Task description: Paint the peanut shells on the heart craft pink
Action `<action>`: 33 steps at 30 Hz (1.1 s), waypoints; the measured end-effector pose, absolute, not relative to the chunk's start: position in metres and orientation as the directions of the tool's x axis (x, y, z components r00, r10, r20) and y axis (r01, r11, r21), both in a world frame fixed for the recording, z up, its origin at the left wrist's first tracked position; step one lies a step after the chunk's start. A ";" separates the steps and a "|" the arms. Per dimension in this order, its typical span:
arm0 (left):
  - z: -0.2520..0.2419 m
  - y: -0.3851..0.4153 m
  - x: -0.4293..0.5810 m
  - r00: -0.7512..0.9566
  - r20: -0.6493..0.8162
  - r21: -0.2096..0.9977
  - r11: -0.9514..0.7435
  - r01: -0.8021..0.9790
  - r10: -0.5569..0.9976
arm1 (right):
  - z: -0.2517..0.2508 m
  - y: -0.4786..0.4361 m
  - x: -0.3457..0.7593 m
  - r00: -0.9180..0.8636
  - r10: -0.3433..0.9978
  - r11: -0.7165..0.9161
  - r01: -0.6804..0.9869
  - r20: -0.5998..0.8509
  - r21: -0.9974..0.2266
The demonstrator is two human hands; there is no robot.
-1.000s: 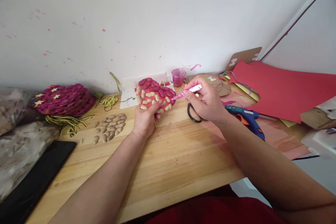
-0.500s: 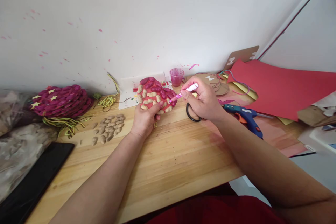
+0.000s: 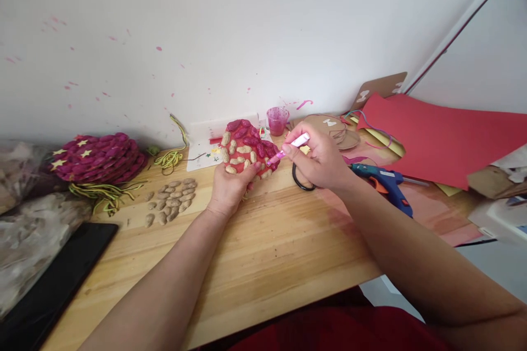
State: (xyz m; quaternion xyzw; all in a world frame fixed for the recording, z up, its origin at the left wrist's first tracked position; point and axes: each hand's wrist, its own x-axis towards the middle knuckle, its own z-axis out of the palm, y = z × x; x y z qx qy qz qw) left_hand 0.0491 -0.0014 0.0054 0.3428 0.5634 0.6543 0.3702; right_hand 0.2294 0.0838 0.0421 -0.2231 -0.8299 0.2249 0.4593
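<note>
My left hand (image 3: 228, 186) grips the lower edge of a red card piece (image 3: 246, 148) studded with peanut shells, some painted magenta, some bare, and holds it tilted up off the wooden table (image 3: 267, 247). My right hand (image 3: 323, 162) pinches a thin white-handled brush (image 3: 290, 148) whose pink tip touches the right side of the piece. A small cup of pink paint (image 3: 278, 120) stands just behind, by the wall.
Loose peanut shells (image 3: 173, 202) lie left of my left hand. A finished magenta shell piece with yellow stars (image 3: 99, 156) and yellow-green strings sit further left. Black scissors (image 3: 300, 180), a blue glue gun (image 3: 385, 182), red paper (image 3: 444, 140) and cardboard cutouts lie right. A black tablet (image 3: 49, 285) lies at front left.
My left hand has turned the shell piece more upright and slightly to the right. My right hand has shifted a little left and down with the brush still on the piece's right side.
</note>
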 end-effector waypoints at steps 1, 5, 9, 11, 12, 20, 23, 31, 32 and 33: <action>0.006 -0.002 0.049 -0.490 0.039 0.992 -0.091 -0.082 0.871 | 0.043 0.083 0.229 -0.485 0.567 0.808 0.173 0.666 -0.563; 0.004 -0.002 0.049 -0.486 0.061 0.996 -0.083 -0.024 0.872 | 0.044 0.081 0.226 -0.470 0.533 0.838 0.182 0.703 -0.514; 0.001 -0.002 0.048 -0.492 0.082 0.994 -0.108 -0.024 0.867 | 0.041 0.080 0.224 -0.478 0.520 0.849 0.192 0.708 -0.493; 0.000 -0.002 0.048 -0.491 0.109 0.990 -0.139 -0.024 0.864 | 0.040 0.079 0.224 -0.477 0.521 0.848 0.194 0.708 -0.494; 0.000 -0.002 0.048 -0.495 0.119 0.989 -0.149 -0.022 0.861 | 0.040 0.079 0.223 -0.475 0.520 0.848 0.192 0.710 -0.494; -0.004 0.000 0.045 -0.517 0.167 0.981 -0.195 0.000 0.839 | 0.037 0.079 0.222 -0.507 0.503 0.850 0.144 0.700 -0.507; -0.004 0.000 0.043 -0.503 0.196 0.980 -0.183 0.075 0.842 | 0.034 0.080 0.221 -0.539 0.467 0.869 0.131 0.701 -0.478; 0.003 -0.004 0.045 -0.510 0.214 0.973 -0.133 0.190 0.833 | 0.037 0.082 0.223 -0.510 0.441 0.888 0.129 0.738 -0.441; 0.003 -0.004 0.046 -0.518 0.210 0.973 -0.126 0.192 0.829 | 0.038 0.081 0.223 -0.526 0.434 0.890 0.125 0.731 -0.439; 0.003 -0.004 0.046 -0.526 0.203 0.974 -0.116 0.193 0.826 | 0.038 0.080 0.222 -0.544 0.426 0.893 0.123 0.723 -0.433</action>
